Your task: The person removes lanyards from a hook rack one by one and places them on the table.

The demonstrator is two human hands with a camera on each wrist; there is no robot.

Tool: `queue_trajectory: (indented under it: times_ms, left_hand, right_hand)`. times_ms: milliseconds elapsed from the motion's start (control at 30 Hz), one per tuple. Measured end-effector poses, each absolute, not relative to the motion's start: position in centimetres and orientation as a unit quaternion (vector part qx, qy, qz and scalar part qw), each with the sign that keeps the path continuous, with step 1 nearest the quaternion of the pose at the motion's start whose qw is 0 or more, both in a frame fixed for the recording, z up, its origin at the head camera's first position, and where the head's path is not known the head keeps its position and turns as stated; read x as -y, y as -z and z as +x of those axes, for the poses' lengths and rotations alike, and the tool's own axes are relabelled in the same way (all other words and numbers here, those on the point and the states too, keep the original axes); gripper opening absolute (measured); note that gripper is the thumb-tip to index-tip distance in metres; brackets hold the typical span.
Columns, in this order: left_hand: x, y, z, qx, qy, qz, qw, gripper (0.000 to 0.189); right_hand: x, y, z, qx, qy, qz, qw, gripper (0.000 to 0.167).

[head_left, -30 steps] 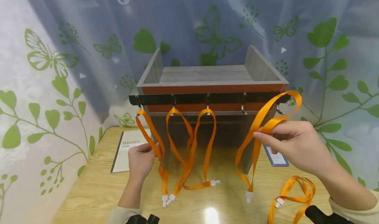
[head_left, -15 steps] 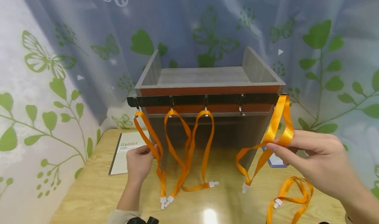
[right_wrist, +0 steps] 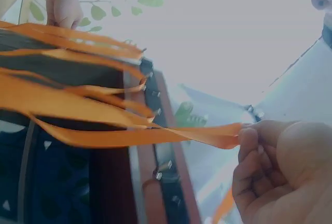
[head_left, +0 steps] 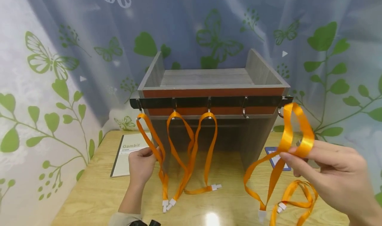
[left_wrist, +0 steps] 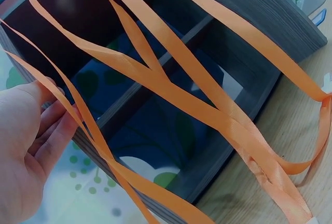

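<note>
My right hand [head_left: 334, 173] pinches an orange lanyard [head_left: 264, 192] between thumb and fingertips. Its loop stands up above the fingers, beside the metal hook [head_left: 280, 112] at the rail's right end; no strap shows on that hook. In the right wrist view the pinched lanyard [right_wrist: 223, 133] stretches left from the fingertips. Three more lanyards [head_left: 146, 123] hang from the left hooks, white clips down at the table. My left hand [head_left: 142, 164] grips the left side panel of the grey wooden shelf [left_wrist: 124, 105], fingers curled behind the leftmost lanyard; the fingertips are partly hidden.
A loose orange lanyard [head_left: 301, 204] lies on the table [head_left: 89, 199] at the right. Behind the right hand is a blue-edged card [head_left: 271, 153]. A notebook [head_left: 119, 159] lies at the left. Another bare hook [head_left: 244, 111] sits on the black rail [head_left: 191, 102].
My right hand drew the lanyard down from the rail's right end, then moved further right, the loop coming away from the hook. The left hand stays where it was.
</note>
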State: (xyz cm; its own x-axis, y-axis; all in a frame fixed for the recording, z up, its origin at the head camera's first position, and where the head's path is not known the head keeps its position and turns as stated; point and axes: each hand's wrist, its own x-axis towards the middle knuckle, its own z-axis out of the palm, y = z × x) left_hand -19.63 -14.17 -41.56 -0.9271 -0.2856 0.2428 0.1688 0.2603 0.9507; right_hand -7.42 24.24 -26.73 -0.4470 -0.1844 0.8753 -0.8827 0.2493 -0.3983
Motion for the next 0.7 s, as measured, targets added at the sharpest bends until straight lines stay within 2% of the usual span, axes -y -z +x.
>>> queue_trajectory:
  times_ms: [100,167,367,533,700]
  left_hand:
    - [14.1,41.5,-19.7,0.772,0.605,0.035,0.189,0.017]
    - [14.1,41.4,-19.7,0.773,0.605,0.037,0.188,0.017]
    - [14.2,41.4,-19.7,0.774,0.606,0.046,0.177,0.019]
    - [14.2,41.5,-19.7,0.776,0.603,0.041,0.180,0.020]
    - [14.2,41.7,-19.7,0.777,0.601,0.035,0.184,0.020]
  right_hand:
    - [-24.1,27.1,-6.6,0.742,-0.432,0.338,0.384,0.013]
    - [-23.9,27.3,-6.3,0.764,-0.417,0.313,0.380,0.017]
    - [-23.8,27.4,-6.3,0.812,-0.438,0.232,0.308,0.029]
    - [-24.1,27.7,-6.0,0.846,-0.437,0.172,0.253,0.027]
    - [-24.5,29.0,-6.4,0.858,-0.437,0.157,0.219,0.023]
